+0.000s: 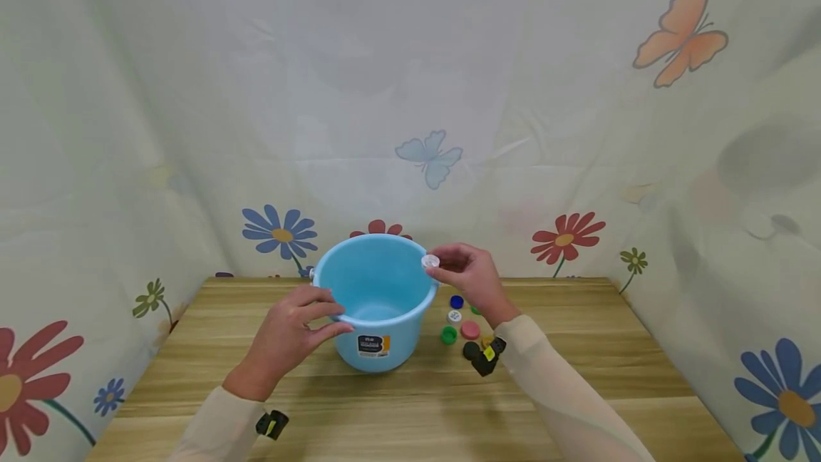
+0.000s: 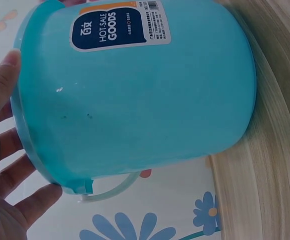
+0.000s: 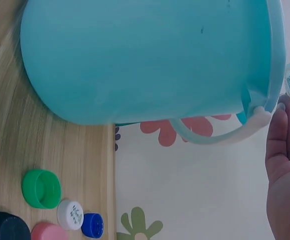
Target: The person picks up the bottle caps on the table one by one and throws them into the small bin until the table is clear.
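A light blue bucket (image 1: 410,339) stands upright on the wooden table, with a printed label (image 1: 374,346) on its front. My left hand (image 1: 291,330) holds the near left of its rim, thumb outside and fingers over the edge. Between thumb and fingers, my right hand (image 1: 474,276) pinches a white bottle cap (image 1: 430,262) at the right side of the rim. Printed marks show on that cap in the right wrist view. Inside the bucket, the part of the floor that shows is bare.
Right of the bucket lie loose bottle caps: blue (image 1: 456,301), white (image 1: 454,316), green (image 1: 448,335), pink (image 1: 470,330), black (image 1: 471,351) and others partly behind the right wrist. The bucket's pale handle (image 3: 224,136) hangs at the back. A flowered curtain (image 1: 359,91) surrounds the table.
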The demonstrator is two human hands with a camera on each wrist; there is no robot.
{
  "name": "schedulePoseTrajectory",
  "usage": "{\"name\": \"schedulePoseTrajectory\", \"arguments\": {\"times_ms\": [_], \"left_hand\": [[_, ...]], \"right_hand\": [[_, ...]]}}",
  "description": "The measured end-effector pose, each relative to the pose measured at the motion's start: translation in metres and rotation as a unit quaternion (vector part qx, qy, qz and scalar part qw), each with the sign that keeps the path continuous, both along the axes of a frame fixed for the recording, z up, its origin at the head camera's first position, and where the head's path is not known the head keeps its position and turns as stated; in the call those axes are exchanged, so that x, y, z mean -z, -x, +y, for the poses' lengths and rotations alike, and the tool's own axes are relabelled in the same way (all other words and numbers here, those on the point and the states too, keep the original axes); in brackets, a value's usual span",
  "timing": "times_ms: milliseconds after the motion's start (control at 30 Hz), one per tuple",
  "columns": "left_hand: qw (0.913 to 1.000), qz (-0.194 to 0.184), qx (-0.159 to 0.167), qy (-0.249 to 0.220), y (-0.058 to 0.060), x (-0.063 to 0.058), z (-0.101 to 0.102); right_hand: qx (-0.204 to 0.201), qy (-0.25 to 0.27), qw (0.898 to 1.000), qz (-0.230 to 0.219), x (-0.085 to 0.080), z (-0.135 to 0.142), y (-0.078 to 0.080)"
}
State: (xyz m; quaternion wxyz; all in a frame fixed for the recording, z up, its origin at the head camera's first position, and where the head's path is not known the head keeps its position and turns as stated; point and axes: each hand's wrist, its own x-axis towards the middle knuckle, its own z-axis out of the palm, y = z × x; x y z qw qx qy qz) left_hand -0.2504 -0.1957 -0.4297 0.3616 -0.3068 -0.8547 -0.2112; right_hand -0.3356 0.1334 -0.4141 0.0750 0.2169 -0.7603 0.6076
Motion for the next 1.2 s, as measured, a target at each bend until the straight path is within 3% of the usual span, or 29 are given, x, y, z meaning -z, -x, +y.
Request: {"name": "schedulePoseTrajectory", "arguments": {"times_ms": [1200], "left_hand": [[1.0000, -0.004, 0.001, 0.006, 0.003, -0.003, 0.000]], "right_hand": [[-0.004, 0.002, 1.000, 0.001, -0.011, -0.023, 0.004]]}}
